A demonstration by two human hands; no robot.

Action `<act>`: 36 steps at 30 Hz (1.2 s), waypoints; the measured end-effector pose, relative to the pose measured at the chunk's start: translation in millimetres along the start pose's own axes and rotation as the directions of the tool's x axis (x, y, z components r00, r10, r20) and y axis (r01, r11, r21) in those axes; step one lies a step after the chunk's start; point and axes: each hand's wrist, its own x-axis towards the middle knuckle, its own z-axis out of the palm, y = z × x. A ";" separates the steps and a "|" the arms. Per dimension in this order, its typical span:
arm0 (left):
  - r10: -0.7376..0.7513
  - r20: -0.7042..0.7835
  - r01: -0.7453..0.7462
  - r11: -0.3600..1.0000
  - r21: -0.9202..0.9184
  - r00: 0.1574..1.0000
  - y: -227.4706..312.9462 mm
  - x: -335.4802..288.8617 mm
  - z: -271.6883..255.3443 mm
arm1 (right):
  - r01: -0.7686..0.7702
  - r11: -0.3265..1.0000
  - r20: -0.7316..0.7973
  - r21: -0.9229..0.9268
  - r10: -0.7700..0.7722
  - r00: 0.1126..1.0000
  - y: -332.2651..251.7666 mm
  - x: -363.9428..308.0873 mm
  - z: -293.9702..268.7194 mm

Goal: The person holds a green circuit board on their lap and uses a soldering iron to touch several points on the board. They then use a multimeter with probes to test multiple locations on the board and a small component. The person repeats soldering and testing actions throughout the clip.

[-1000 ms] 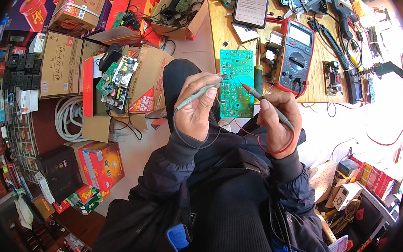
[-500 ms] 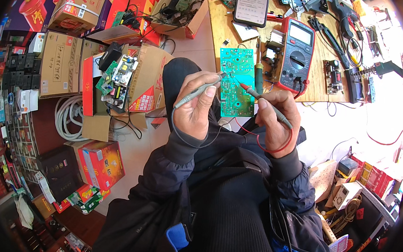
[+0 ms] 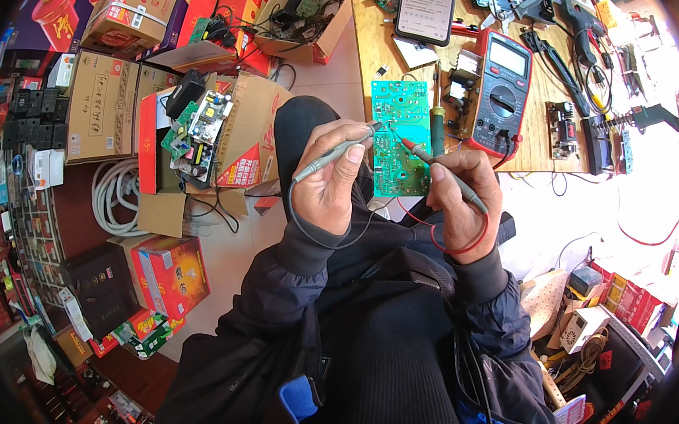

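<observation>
A green circuit board (image 3: 401, 165) lies solder side up at the table's near edge, partly overhanging it. My left hand (image 3: 333, 172) is closed around a grey test probe (image 3: 329, 162), its tip over the board's left side. My right hand (image 3: 463, 198) grips a second probe (image 3: 439, 166) with a red collar and a red lead, angled toward the board's middle. Whether either tip touches the solder cannot be told. Right of the board stands a red and grey multimeter (image 3: 499, 97) with leads plugged in at its lower end. A green-handled soldering iron (image 3: 437, 128) lies between board and meter.
Above the board lies a phone (image 3: 425, 10) with a lit screen. A small board (image 3: 561, 130), cables and tools crowd the table (image 3: 529, 157) to the right. On the left, cardboard boxes (image 3: 103, 110), an open carton with circuit boards (image 3: 207, 126) and coiled white hose (image 3: 113, 198) stand about.
My right hand and its probe have shifted slightly left, bringing the tip a little left and down over the board. My left hand stays nearly still.
</observation>
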 end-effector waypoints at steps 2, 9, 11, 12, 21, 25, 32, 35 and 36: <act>-0.001 0.000 0.001 1.000 0.002 1.000 0.3 -0.2 -0.1 | 0.000 1.000 -0.002 -0.013 0.000 1.000 0.1 0.0 0.1; -0.001 -0.004 0.001 1.000 0.016 1.000 0.6 0.6 0.0 | 0.032 0.998 -0.024 -0.045 -0.033 0.999 1.5 1.0 1.7; -0.003 -0.005 0.003 1.000 0.010 1.000 0.7 0.7 0.5 | 0.025 0.999 -0.021 -0.047 -0.026 0.999 1.5 1.4 1.5; -0.004 -0.007 0.004 1.000 0.008 1.000 0.7 0.5 1.0 | 0.022 0.999 -0.019 -0.048 -0.023 1.000 1.4 1.6 1.1; 0.001 -0.010 -0.001 1.000 0.006 1.000 -0.2 0.3 0.5 | 0.024 0.997 -0.025 -0.067 -0.026 0.999 1.1 1.2 1.5; 0.013 -0.020 -0.013 1.000 -0.013 1.000 1.8 1.0 2.1 | 0.023 1.000 -0.033 -0.005 -0.023 0.999 1.3 -0.5 1.6; 0.081 -0.039 -0.080 0.997 0.017 0.996 9.0 -2.1 -15.8 | 0.062 0.998 -0.083 -0.013 -0.062 0.995 -5.1 -11.6 -10.4; 0.059 -0.067 -0.061 0.998 -0.028 0.996 5.9 -7.0 -21.2 | 0.050 0.997 -0.098 -0.061 -0.056 0.994 -6.5 -16.3 -13.7; 0.054 -0.069 -0.058 0.997 -0.058 0.996 5.7 -10.2 -22.6 | 0.053 0.997 -0.108 -0.061 -0.060 0.992 -6.2 -18.1 -13.6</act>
